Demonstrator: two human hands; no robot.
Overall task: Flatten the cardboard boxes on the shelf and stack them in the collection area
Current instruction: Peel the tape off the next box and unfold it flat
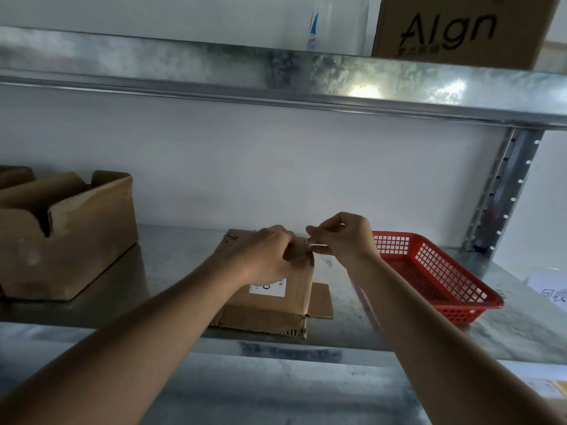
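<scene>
My right hand (346, 237) pinches a thin strip of clear tape (316, 247) at the top back corner of the small cardboard box (276, 302). My left hand (267, 256) rests on top of that box, and its fingers curl over the top edge and hold it. The box sits in the middle of the metal shelf (171, 265), near the front. It has a white label (271, 286) on top, and its flaps lie flat on the shelf around it. Just to the right sits a red plastic basket (435, 271). Far to the left is a bigger open cardboard box (67, 234). Up on the higher shelf stands a brown box with black letters (454, 29).
</scene>
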